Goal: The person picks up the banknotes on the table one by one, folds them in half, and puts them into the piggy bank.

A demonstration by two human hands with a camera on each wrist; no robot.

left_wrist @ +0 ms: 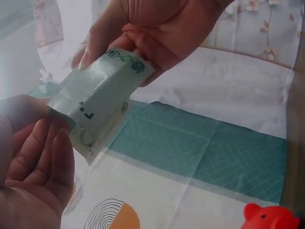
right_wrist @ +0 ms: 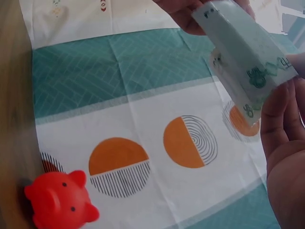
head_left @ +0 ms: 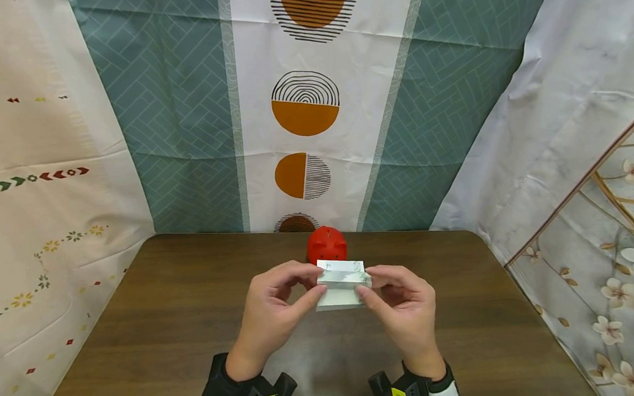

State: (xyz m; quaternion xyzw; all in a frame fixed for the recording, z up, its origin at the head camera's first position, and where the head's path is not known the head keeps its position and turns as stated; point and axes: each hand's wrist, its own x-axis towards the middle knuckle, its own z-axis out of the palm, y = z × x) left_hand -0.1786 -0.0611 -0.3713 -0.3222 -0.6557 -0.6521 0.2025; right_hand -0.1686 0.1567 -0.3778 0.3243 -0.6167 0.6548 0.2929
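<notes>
A pale green banknote (head_left: 345,280) with dark green print is creased across and held up over the table between both hands. My left hand (head_left: 281,311) pinches its left end between thumb and fingers. The right end is pinched the same way by my right hand (head_left: 404,305). In the left wrist view the folded note (left_wrist: 95,90) shows one flap hanging below the other. Just behind the note stands a red piggy bank (head_left: 327,244), its lower part hidden by the note; in the right wrist view the piggy bank (right_wrist: 61,199) appears at the lower left.
The brown wooden table (head_left: 191,292) reaches back to a teal and white patterned cloth (head_left: 190,121). Patterned white cloths hang at the left (head_left: 38,242) and right (head_left: 547,176) sides. A black camera strap (head_left: 219,383) is on each wrist.
</notes>
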